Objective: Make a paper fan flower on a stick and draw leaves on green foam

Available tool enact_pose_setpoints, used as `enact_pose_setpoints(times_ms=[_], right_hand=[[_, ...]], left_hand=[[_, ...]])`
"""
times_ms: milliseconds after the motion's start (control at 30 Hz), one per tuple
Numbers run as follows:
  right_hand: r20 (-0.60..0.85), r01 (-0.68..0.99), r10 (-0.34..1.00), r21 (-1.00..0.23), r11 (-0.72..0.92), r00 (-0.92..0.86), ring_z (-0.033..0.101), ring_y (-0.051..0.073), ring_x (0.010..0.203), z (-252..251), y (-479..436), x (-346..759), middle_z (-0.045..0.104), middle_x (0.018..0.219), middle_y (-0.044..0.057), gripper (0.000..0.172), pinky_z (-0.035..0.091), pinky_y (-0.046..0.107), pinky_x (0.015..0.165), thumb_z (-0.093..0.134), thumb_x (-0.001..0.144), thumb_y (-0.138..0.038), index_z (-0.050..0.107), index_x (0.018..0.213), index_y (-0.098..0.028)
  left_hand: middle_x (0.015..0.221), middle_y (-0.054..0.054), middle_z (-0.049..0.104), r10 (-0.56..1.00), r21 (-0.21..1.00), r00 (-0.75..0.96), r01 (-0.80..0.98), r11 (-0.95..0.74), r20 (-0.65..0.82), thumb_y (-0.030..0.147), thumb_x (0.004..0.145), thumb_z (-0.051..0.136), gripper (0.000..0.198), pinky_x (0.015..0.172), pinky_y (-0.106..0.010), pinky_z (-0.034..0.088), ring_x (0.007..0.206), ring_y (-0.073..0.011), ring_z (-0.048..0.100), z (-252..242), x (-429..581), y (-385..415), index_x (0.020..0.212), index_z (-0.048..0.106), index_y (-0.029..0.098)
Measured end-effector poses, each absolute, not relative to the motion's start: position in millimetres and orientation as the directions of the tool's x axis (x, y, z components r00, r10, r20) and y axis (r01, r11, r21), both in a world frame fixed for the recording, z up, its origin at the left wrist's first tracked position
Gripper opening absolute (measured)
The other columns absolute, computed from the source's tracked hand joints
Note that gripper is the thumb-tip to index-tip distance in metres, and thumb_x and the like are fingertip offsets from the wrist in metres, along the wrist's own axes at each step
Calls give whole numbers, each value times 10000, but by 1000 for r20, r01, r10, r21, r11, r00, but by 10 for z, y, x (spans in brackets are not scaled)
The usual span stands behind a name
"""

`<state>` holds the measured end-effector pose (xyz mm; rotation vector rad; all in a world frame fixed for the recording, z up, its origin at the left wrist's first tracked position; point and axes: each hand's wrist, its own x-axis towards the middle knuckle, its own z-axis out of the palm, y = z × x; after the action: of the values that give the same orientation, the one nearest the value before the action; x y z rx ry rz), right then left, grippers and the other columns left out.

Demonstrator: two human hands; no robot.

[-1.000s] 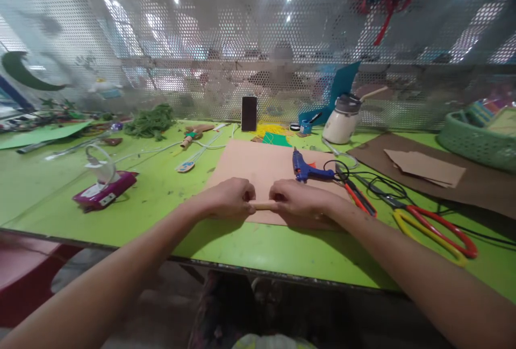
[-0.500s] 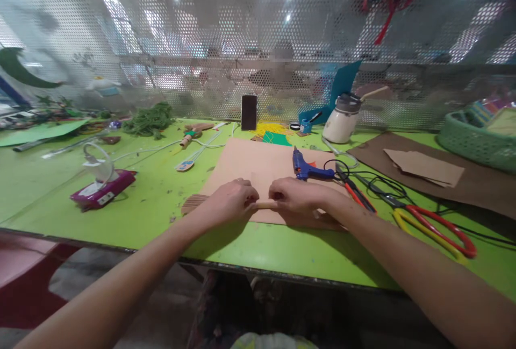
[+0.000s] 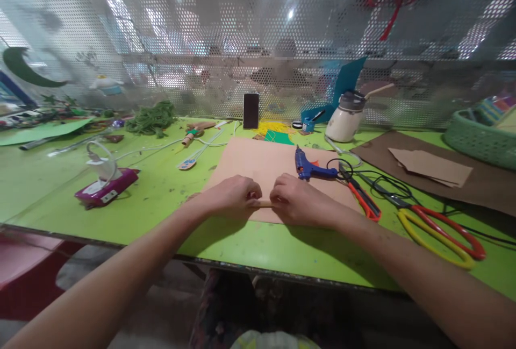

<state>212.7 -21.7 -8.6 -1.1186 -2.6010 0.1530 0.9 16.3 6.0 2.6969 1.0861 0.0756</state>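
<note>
A thin tan rolled tube (image 3: 264, 204), which looks like paper, lies along the front edge of a tan sheet (image 3: 258, 158). My left hand (image 3: 236, 194) pinches its left end with curled fingers. At the other end, my right hand (image 3: 296, 201) is closed the same way, so only the short middle length shows between them. Just beyond my right hand, a blue glue gun (image 3: 308, 169) rests on the sheet. Beside it lies a red-and-black utility knife (image 3: 365, 198). A brown piece by my left wrist is mostly covered.
Large scissors (image 3: 439, 230) with red and yellow handles lie at right among black cables. A purple power strip (image 3: 107, 187) sits at left. Behind stand a phone (image 3: 250, 111) and a white jar (image 3: 343, 120). A green basket (image 3: 481, 136) is far right, past brown paper (image 3: 374, 147).
The view has shifted slightly. My hands stay on the tube with small finger movements, and my left hand and wrist now cover more of the brown piece at the left.
</note>
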Motion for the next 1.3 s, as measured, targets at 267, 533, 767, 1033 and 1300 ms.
enact_pose_setpoints(times_ms=[267, 533, 767, 1033, 1300], right_hand=[[343, 642, 633, -103, 759, -694, 493, 215, 760, -248, -187, 2124, 602, 771, 111, 249, 395, 336, 666, 494, 918, -152, 683, 757, -130], [364, 640, 621, -81, 764, -695, 473, 201, 769, -308, -178, 2169, 592, 786, 99, 253, 377, 331, 674, 467, 946, -157, 658, 783, -131], [362, 647, 640, -122, 753, -678, 473, 195, 795, -322, -194, 2187, 581, 822, 95, 254, 396, 326, 701, 441, 968, -162, 643, 819, -130], [444, 664, 676, -212, 717, -589, 505, 241, 920, -316, -249, 2226, 614, 960, 130, 163, 444, 373, 768, 514, 928, -153, 630, 1040, -128], [499, 662, 672, -234, 712, -547, 510, 227, 840, -355, -250, 2268, 637, 871, 122, 232, 437, 368, 742, 474, 959, -165, 677, 852, -137]], left_hand=[[704, -69, 675, 680, 159, 733, 670, -725, 11, 387, 869, 529, 296, 635, -273, 395, 673, -180, 591, 46, 34, 149, 777, 736, 196], [814, -108, 614, 671, -6, 731, 676, -736, 122, 207, 927, 462, 270, 784, -370, 426, 829, -241, 546, -25, 83, -95, 798, 691, 147], [859, -97, 624, 670, -40, 717, 688, -725, 191, 168, 951, 437, 203, 809, -384, 432, 854, -241, 533, -131, 66, -226, 917, 636, 144], [895, -86, 608, 660, -21, 714, 683, -731, 233, 215, 940, 504, 172, 797, -343, 454, 850, -216, 544, -146, 17, -95, 899, 659, 154], [867, -77, 554, 666, -29, 694, 698, -715, 273, 239, 971, 436, 254, 755, -346, 433, 811, -214, 515, -238, 10, -17, 908, 670, 161]])
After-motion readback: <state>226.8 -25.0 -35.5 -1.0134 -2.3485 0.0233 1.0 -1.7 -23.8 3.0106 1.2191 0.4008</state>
